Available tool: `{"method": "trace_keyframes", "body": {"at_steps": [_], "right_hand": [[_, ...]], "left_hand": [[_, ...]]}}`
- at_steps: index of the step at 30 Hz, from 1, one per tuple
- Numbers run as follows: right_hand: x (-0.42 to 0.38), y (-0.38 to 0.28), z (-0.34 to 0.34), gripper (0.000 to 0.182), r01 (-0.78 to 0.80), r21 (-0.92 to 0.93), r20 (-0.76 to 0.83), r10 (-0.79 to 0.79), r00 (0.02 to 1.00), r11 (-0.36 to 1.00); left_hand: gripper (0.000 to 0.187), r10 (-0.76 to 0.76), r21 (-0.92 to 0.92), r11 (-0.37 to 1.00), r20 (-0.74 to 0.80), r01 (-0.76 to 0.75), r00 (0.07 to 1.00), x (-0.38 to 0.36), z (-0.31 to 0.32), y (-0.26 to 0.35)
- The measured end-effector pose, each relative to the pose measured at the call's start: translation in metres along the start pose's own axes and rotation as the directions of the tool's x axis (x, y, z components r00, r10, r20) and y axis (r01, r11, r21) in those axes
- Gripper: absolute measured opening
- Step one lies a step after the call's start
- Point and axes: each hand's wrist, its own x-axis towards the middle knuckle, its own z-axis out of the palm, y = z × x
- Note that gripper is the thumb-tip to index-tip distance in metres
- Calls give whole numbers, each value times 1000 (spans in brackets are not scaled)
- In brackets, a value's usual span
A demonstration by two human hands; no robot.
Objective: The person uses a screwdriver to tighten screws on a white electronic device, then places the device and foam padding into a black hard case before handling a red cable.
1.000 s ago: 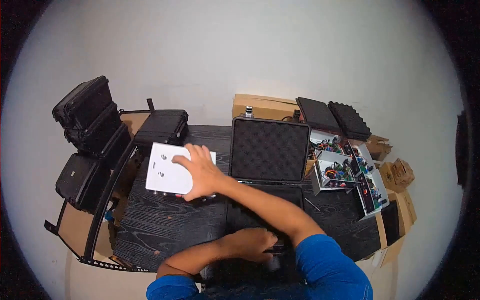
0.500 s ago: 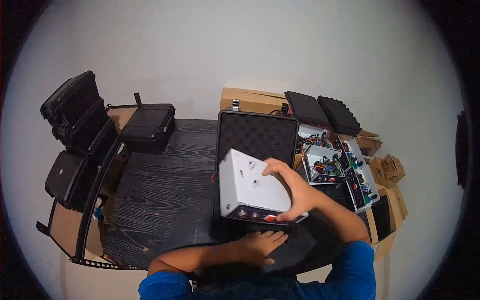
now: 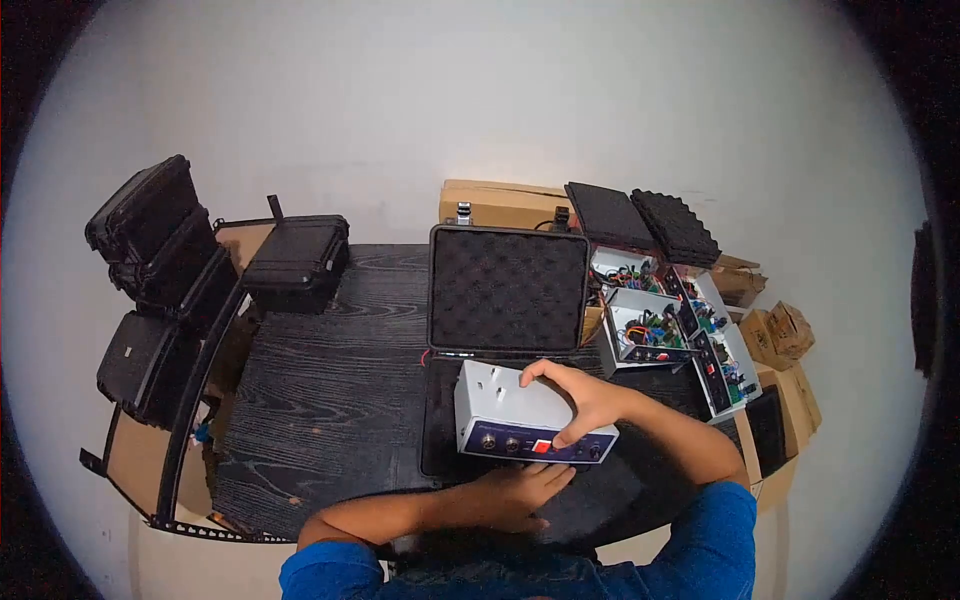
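A white metal electronics box [image 3: 515, 395] has a dark front panel with a red switch and round connectors. My right hand [image 3: 580, 400] grips it from the right, fingers over the top and thumb at the front panel. It is tilted over the base of an open black hard case [image 3: 440, 420], whose raised lid [image 3: 508, 290] is lined with egg-crate foam. My left hand [image 3: 520, 495] lies at the case's front edge, fingers stretched out, fingertips right at the lower edge of the front panel. The underside of the box is hidden.
Several open white enclosures [image 3: 650, 335] with wiring and circuit boards stand to the right. Foam sheets [image 3: 675, 228] lie behind them, and cardboard boxes [image 3: 778, 335] beyond. More black cases [image 3: 155, 240] are stacked at the left, one [image 3: 295, 260] on the far left of the black wood-grain table [image 3: 310, 400].
My right hand has lowered the box toward me and levelled it, uncovering more of the lid foam and showing the front panel more fully. My left hand has stayed nearly in place.
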Motion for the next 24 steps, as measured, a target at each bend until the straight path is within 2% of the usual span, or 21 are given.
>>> {"method": "trace_keyframes", "body": {"at_steps": [7,10,12,16,19,22,24], "right_hand": [[12,16,10,98,109,-233,-33,-120,992,966],[17,18,15,99,133,-331,-41,-156,987,934],[18,17,19,99,126,-383,-55,-159,986,915],[18,23,24,100,98,-439,-71,-143,987,893],[11,23,29,101,98,-501,-110,-175,978,860],[10,23,31,101,89,-494,-115,-166,979,865],[9,23,31,101,103,-474,-119,-179,977,874]], "left_hand": [[94,1,-98,995,0,-1,1000,3,-1,0],[97,-14,-34,999,86,17,996,3,-7,2],[94,-3,-62,998,45,6,999,3,-8,3],[93,31,-17,999,-10,-31,999,3,-6,2],[92,44,-28,999,18,-44,999,4,-11,4],[91,8,-20,1000,127,-5,992,9,-17,11],[90,11,-29,1000,96,-8,995,8,-11,10]]}}
